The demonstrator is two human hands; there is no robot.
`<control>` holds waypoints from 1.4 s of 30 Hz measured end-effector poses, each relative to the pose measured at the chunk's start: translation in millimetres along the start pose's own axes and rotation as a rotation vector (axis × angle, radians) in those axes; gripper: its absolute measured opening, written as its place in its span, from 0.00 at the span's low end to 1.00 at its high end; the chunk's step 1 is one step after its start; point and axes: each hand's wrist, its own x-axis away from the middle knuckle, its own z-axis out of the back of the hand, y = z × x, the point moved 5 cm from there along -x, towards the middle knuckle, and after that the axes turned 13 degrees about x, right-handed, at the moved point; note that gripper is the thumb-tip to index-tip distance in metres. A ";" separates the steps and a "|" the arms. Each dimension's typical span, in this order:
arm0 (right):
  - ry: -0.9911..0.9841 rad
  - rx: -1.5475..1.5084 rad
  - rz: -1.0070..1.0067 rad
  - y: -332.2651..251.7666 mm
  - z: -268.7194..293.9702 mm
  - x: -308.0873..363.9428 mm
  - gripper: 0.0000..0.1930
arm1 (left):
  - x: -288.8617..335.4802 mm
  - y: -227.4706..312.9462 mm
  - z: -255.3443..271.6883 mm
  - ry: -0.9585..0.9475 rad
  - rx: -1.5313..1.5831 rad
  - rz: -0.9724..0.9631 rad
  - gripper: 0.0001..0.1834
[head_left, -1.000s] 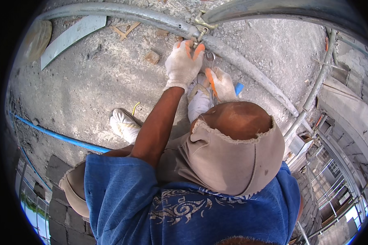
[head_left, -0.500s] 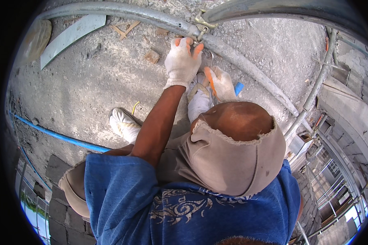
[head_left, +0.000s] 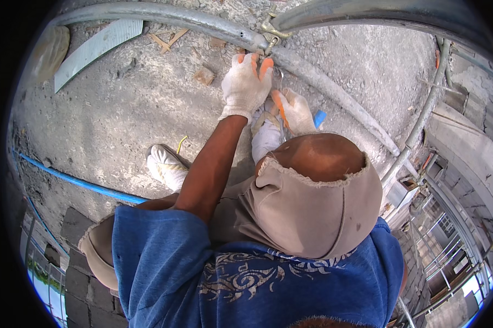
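My left hand (head_left: 246, 85), in a white knit glove with orange fingertips, is at the near side of a grey metal pipe (head_left: 306, 71) on the ground. Its fingers are bent and closed just below a metal scaffold clamp (head_left: 270, 42); whatever they grip is hidden. To the right and nearer me, my right hand (head_left: 298, 113), gloved alike, is closed around a slim silvery wrench (head_left: 282, 79). The wrench's curved head sticks out beyond the thumb, beside my left hand. Its lower shank passes over my white right shoe (head_left: 265, 131).
A second thick pipe (head_left: 377, 15) meets the clamp at the top right. A corrugated strip (head_left: 98, 50), wood scraps (head_left: 170, 39) and a brick piece (head_left: 204, 76) lie left. A blue piece (head_left: 319, 118) lies by my right hand; a blue hose (head_left: 88, 185) runs at left.
My left hand has shifted slightly down and to the right. The wrench head has tilted a little to the left, while my right hand stays almost in place.
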 end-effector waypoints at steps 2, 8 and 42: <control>-0.007 0.021 -0.010 0.3 0.1 -0.5 0.18 | 0.9 2.8 4.5 0.063 0.035 -0.002 0.24; 0.004 0.076 -0.033 2.2 0.8 -1.6 0.17 | -2.3 5.2 3.7 -0.010 0.052 -0.017 0.24; 0.035 0.122 0.021 2.8 0.0 -10.4 0.20 | -5.4 -13.9 -3.7 -0.027 0.003 0.002 0.25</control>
